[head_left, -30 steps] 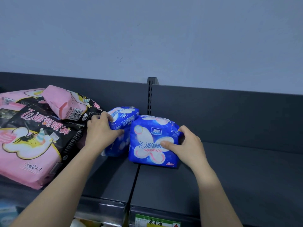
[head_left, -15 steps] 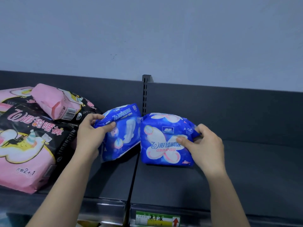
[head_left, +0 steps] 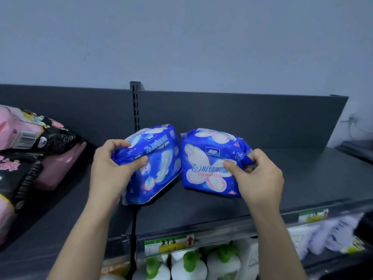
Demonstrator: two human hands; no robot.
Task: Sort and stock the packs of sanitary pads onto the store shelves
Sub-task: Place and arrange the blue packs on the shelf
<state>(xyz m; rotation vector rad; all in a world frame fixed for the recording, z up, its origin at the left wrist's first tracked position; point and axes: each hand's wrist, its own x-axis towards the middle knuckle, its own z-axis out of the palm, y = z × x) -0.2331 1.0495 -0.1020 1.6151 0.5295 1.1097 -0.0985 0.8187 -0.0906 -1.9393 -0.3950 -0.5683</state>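
Two blue packs of sanitary pads stand side by side on the dark top shelf. My left hand grips the left blue pack by its upper left corner; that pack leans to the right. My right hand pinches the right blue pack at its right end, thumb on the front face. A narrow gap separates the two packs.
Large pink-and-black packs are piled at the shelf's left end. A slotted upright rises behind the blue packs. A green and yellow price tag sits on the shelf's front rail. White bottles with green caps fill the shelf below.
Both blue packs have shifted to the right along the shelf, away from the pink pile, and my view has turned right with them. My hands keep their hold.
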